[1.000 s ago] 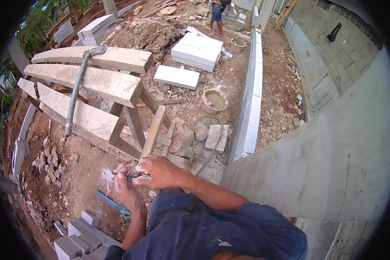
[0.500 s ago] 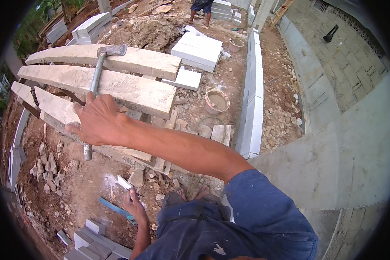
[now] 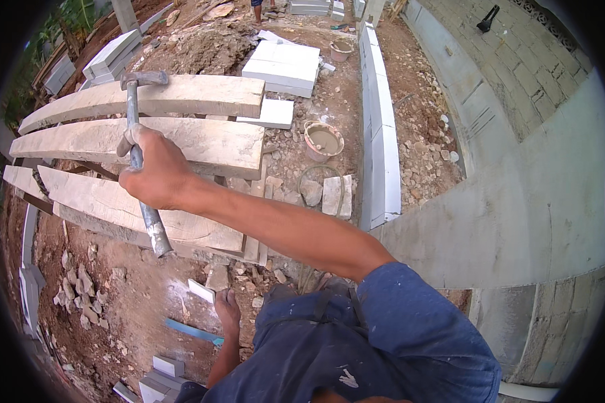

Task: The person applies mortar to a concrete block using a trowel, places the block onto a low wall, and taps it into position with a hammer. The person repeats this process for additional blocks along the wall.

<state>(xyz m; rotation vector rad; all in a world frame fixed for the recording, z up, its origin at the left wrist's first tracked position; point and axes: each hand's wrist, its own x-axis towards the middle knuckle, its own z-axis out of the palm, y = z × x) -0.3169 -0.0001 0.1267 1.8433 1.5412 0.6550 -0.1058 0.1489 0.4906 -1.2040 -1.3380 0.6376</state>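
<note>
My right hand [image 3: 156, 168] reaches across from the right, its fingers wrapped round the grey metal handle of a hammer [image 3: 151, 225]. The hammer's head points away from me, above or on the farthest of several thick, pale, rough-topped planks [image 3: 141, 138]. Whether the hammer touches the planks I cannot tell. Low down, beside my body, my left hand [image 3: 228, 314] is closed, its fingertips at the end of a small white slab piece [image 3: 201, 291]. Its grip is partly hidden. A blue strip-like tool [image 3: 193, 331] lies on the dirt near that hand.
White blocks [image 3: 282, 66] are stacked beyond the planks. A bucket of grey mix [image 3: 323, 141] stands right of them, near a low white block wall [image 3: 380, 127]. Stones [image 3: 81, 292] and more blocks [image 3: 161, 383] lie lower left. A grey wall [image 3: 511, 221] rises at right.
The hammer has tilted, its handle end swinging right and nearer to me. My right hand has shifted its hold on the handle. My left hand has moved slightly right. The view has shifted.
</note>
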